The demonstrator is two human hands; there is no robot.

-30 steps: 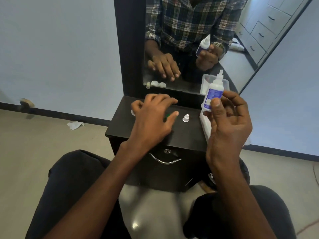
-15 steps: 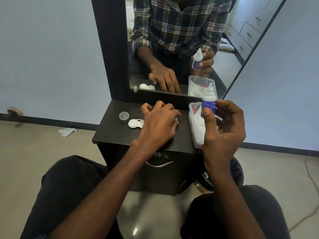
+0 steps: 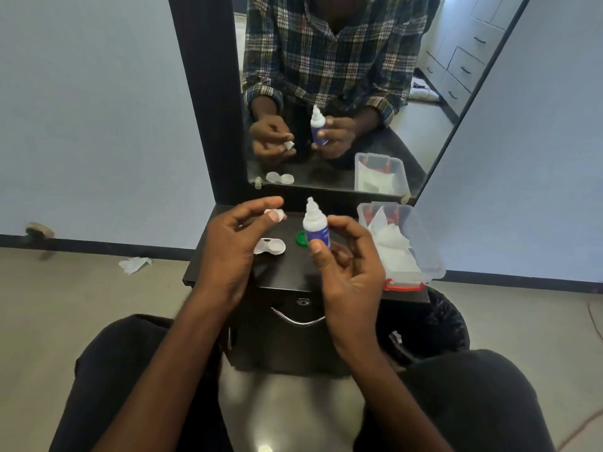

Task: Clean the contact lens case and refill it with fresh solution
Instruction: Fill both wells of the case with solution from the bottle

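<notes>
My right hand point(image 3: 349, 269) held the solution bottle point(image 3: 316, 227) upright; my left hand point(image 3: 235, 236) pinched a small white cap point(image 3: 273, 214) (the lens case point(image 3: 270, 246) lay mid-table point(image 3: 287, 275)).

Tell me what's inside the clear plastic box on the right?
The clear plastic box holds crumpled white tissue, with something red-orange showing at the back. The tissue covers whatever lies beneath it, so the rest cannot be seen.
</notes>
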